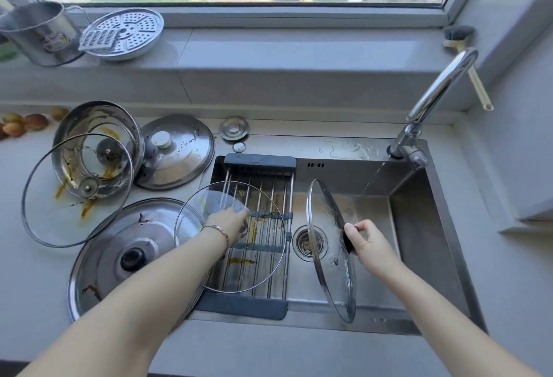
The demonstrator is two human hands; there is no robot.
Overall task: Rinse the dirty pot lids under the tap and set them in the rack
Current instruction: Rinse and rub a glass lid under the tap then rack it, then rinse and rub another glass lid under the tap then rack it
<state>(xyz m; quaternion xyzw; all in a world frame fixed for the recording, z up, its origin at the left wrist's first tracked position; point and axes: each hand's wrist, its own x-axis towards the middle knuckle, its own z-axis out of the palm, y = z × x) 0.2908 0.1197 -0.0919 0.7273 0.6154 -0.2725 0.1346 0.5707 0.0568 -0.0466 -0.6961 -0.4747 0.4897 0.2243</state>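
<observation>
My right hand [369, 243] has its grip closed on the black knob of a glass lid [329, 245], held on edge over the sink [425, 227] near the drain, short of the stream from the tap [431, 101]. My left hand [229, 224] grips a second glass lid [209, 206], lying flat over the rack [257, 164]. 4 more lids, some stained, sit on the desk [18, 287] at left.
</observation>
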